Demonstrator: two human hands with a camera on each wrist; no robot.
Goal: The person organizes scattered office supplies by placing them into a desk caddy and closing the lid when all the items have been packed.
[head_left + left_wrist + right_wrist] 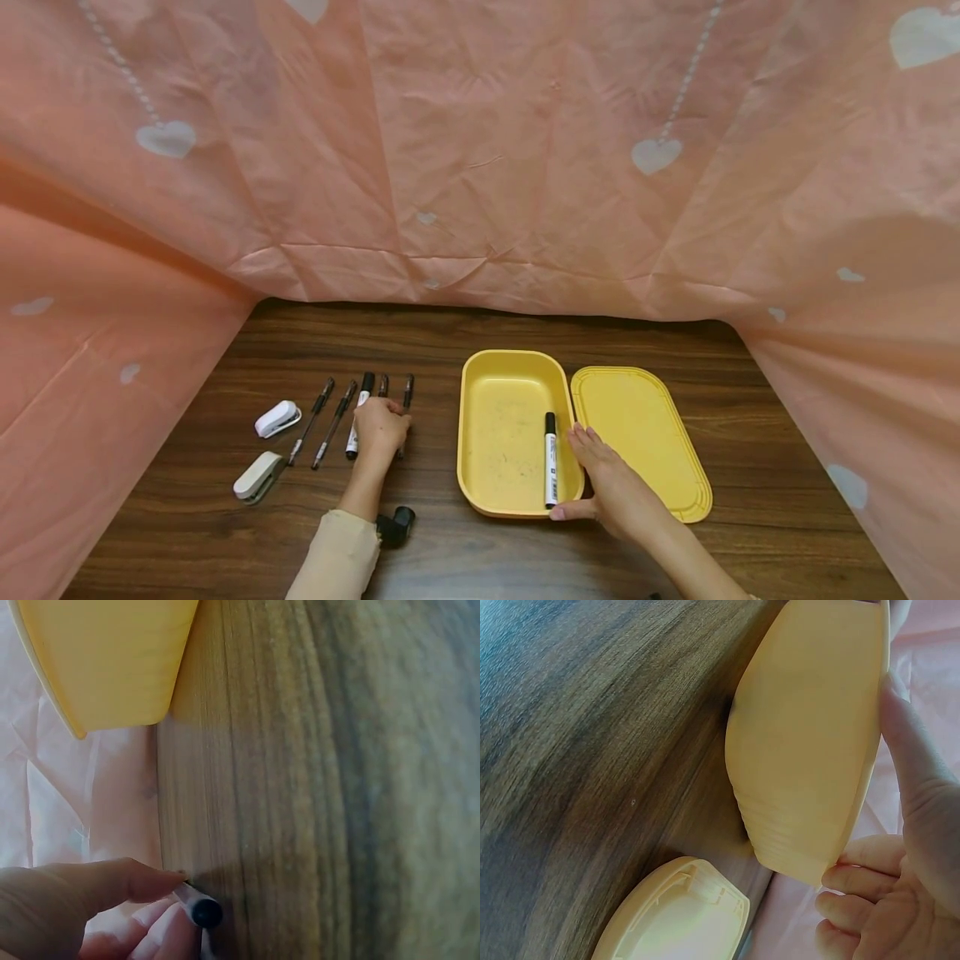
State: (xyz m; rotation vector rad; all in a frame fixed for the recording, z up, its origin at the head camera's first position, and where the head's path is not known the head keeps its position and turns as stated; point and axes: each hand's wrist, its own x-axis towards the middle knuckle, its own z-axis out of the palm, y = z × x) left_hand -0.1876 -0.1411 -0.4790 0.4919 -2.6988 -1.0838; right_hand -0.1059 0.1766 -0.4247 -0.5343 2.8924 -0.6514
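Observation:
My left hand (381,427) pinches a pen (199,909) between thumb and fingers; its dark round end shows in the left wrist view. Around that hand lie a black-capped white marker (365,392) and a black pen (408,390), partly covered by the hand. My right hand (611,483) touches the near right corner of a yellow box (465,417), thumb at the near rim and fingers extended along the right side. Inside the box, along its right wall, lies another black-capped white marker (551,462).
Two more black pens (311,422) (333,425) lie left of the left hand. Farther left are a white stapler-like object (277,418) and a larger cream one (258,477). A yellow lid (645,433) lies right of the box. Pink cloth (487,167) surrounds the wooden table (435,333).

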